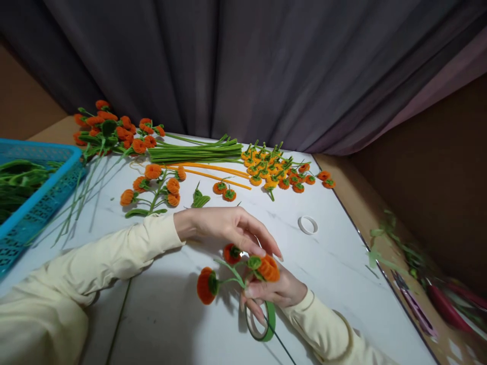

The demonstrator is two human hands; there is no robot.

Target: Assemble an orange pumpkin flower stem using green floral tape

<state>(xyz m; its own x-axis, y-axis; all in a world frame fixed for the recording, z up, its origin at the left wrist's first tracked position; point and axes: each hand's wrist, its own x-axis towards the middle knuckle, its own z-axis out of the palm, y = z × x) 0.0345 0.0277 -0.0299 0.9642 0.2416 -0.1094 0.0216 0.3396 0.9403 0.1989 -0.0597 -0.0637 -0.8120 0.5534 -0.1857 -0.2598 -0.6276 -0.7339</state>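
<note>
The R hand (272, 291) has its grip pinched on a small bunch of fuzzy orange flowers w/ thin green stems (235, 274). The bunch has 3 puffy heads & is held up over the near part of the shiny white desk w/ faint gray lines (331, 284). A round roll of green tape (271, 323) hangs at the R hand's fingers, just under the bunch; can't tell if a finger goes thru it.

The L hand (228, 225) reaches over the top, palm down, by the head nearest the R hand. Its grip is bent w/ a small gap b/w thumb & fingertips; can't tell if it pinches anything. Both arms have cream cloth sleeves (114, 263).

Past the L hand lies a bigger stalk w/ orange puff flowers & green leaves (155, 195). Behind it: a pile of long, thin, fuzzy green sticks (196, 152). To the R of the pile are lots of little yellow-orange puffs w/ green tops (255, 180). A thin white ring (307, 225) lies by itself, R of the L hand. Far L is a blue plastic basket w/ holes (45, 205), w/ long fuzzy green leaves (19, 177) in it.
</note>
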